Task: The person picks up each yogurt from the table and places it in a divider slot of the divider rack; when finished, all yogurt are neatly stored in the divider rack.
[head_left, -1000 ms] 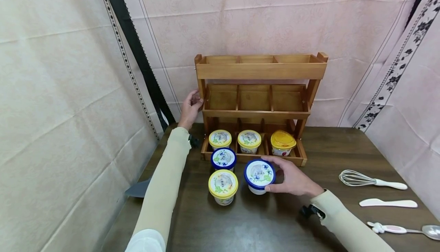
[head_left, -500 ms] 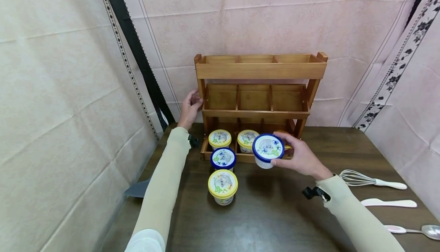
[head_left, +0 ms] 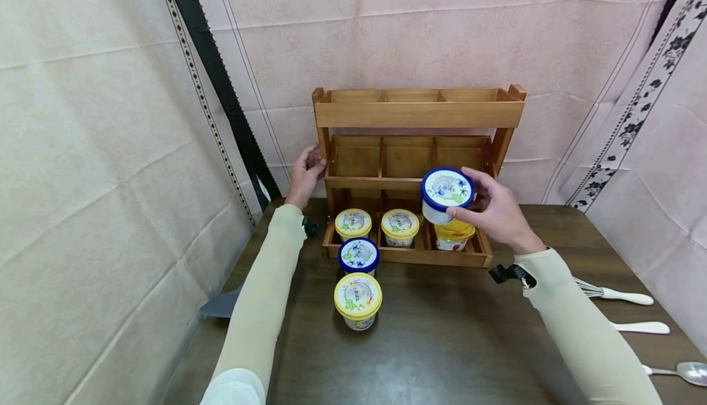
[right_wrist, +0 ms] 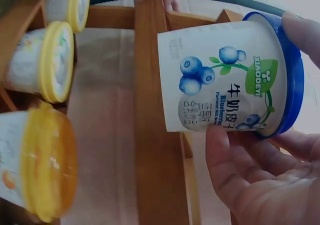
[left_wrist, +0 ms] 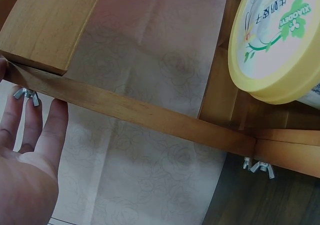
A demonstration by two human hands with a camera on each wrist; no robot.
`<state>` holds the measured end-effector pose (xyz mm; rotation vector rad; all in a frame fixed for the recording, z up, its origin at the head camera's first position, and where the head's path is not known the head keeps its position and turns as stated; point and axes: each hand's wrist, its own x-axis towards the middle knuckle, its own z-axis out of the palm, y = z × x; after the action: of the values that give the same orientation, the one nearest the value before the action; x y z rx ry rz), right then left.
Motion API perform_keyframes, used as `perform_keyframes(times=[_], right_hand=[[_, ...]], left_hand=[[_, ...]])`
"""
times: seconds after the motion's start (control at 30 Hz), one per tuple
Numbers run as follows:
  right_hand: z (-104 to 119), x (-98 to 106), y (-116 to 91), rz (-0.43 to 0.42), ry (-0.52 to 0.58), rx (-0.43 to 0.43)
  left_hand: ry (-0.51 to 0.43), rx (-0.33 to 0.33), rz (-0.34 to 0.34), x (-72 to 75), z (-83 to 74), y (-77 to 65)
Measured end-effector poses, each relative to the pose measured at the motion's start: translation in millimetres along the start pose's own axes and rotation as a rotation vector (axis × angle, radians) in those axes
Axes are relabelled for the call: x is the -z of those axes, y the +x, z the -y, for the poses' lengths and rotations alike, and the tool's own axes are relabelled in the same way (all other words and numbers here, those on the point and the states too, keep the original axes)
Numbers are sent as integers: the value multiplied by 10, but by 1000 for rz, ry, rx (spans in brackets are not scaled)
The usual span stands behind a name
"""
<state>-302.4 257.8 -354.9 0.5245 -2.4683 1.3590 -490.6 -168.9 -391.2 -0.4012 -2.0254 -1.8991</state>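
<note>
My right hand (head_left: 499, 215) grips a blue-lidded blueberry yogurt cup (right_wrist: 225, 77) between thumb and fingers. In the head view this cup (head_left: 447, 193) is raised before the right half of the wooden rack (head_left: 409, 184), at the height of the middle tier's front rail. With my left hand (head_left: 306, 172) I hold the rack's left side post (left_wrist: 130, 110), fingers reaching to its edge near a wing nut. Two yellow-lidded cups, left (head_left: 353, 224) and middle (head_left: 400, 226), sit in the bottom tier. A third, orange-yellow-lidded cup (head_left: 453, 242) there is partly covered by the held cup.
Before the rack stand another blue-lidded cup (head_left: 359, 255) and a yellow-lidded cup (head_left: 358, 300) on the dark table (head_left: 431, 343). At right lie a whisk (head_left: 624, 296), a white knife (head_left: 643, 327) and a spoon (head_left: 690, 373), partly behind my right sleeve. Pink cloth (head_left: 420, 30) hangs behind.
My right hand has lifted the blue-lidded yogurt cup from near the table, upward and rightward to the middle tier's front. The left hand has stayed at the rack's side.
</note>
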Motion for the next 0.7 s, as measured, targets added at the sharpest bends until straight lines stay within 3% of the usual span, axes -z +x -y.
perform_keyframes(times=[0.4, 0.7], right_hand=[[3, 284, 361, -129, 9, -9], [-83, 374, 564, -193, -46, -61]], left_hand=[[-10, 28, 3, 2, -8, -7], [-9, 35, 5, -2, -18, -13]])
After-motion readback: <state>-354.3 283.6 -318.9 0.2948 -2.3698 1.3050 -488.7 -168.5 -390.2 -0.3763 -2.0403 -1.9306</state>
